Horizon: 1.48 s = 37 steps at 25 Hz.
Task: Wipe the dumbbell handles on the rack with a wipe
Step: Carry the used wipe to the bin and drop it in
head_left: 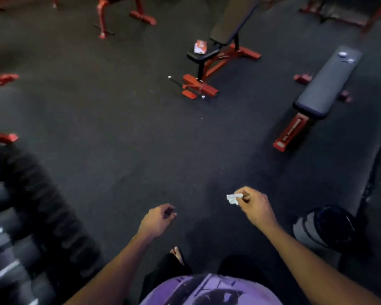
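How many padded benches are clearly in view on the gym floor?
2: an incline bench at top centre, and a flat bench to its right. Red frames along the top edge may belong to others, cut off.

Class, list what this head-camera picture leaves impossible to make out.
- Dumbbell rack: motion-blurred and cut by the left edge; handles unclear.
- Wipe: mostly hidden inside the right hand.
- Small items on the flat bench: too small to identify.

Floor [119, 128]: matt dark rubber, speckled. Benches [326, 84]: smooth padded vinyl w/ painted red metal frames. Wipe [233, 198]: crumpled white paper. Dumbbells [31, 216]: blurred, matt black.
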### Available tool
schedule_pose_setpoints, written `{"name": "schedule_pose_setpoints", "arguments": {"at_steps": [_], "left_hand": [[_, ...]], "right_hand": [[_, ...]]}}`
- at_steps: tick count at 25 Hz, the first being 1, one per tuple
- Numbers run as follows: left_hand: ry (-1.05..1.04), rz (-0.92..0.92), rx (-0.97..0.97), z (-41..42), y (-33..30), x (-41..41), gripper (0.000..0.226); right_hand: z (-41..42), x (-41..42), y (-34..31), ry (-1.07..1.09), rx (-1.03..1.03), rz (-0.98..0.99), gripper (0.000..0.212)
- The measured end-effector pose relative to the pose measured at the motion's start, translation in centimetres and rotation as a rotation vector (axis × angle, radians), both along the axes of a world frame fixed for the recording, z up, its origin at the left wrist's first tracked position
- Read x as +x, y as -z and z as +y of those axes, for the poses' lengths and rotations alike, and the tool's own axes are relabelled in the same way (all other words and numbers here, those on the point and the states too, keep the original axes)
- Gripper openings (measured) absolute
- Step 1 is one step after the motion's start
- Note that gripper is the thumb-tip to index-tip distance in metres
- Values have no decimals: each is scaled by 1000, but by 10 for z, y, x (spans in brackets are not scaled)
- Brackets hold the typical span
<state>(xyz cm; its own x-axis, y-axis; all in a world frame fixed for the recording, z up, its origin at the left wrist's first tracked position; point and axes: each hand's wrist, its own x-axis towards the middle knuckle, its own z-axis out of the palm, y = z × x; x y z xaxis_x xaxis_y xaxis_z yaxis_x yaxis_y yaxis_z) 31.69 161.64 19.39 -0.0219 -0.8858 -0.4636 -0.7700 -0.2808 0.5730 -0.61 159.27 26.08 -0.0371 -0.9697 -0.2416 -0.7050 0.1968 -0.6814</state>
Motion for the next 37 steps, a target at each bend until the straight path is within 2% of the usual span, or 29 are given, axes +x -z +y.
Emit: {"name": "schedule_pose_setpoints", "arguments": {"at_steps": [3, 7, 11, 15, 19, 24, 30, 33, 37], "left_hand": [[125, -27, -22, -81, -8, -20, 25], [289, 35, -64, -164, -21, -96, 25], [504, 83, 5, -242, -17, -184, 26], [711, 46, 59, -328, -19, -252, 28], [709, 39, -21, -414, -34, -312, 26], [834, 60, 19, -457, -32, -398, 26], [1127, 88, 111, -518, -18, -526, 25], [1308, 13, 98, -556, -20, -582, 26], [1543, -28, 63, -592, -28, -682, 24]], "right_hand": [[-17, -19, -4, 172, -30, -49, 19], [-36, -57, 4, 390, 14, -67, 12], [-67, -118, 22, 565, 16, -88, 9], [-107, -177, 32, 721, -10, -93, 12], [-147, -228, 31, 774, -31, -31, 12], [-182, -286, 19, 953, -62, -25, 9], [-203, -342, 29, 1239, -57, -40, 15], [-216, -366, 21, 1380, -27, -8, 19], [-232, -392, 0, 1587, -111, 24, 14]]}}
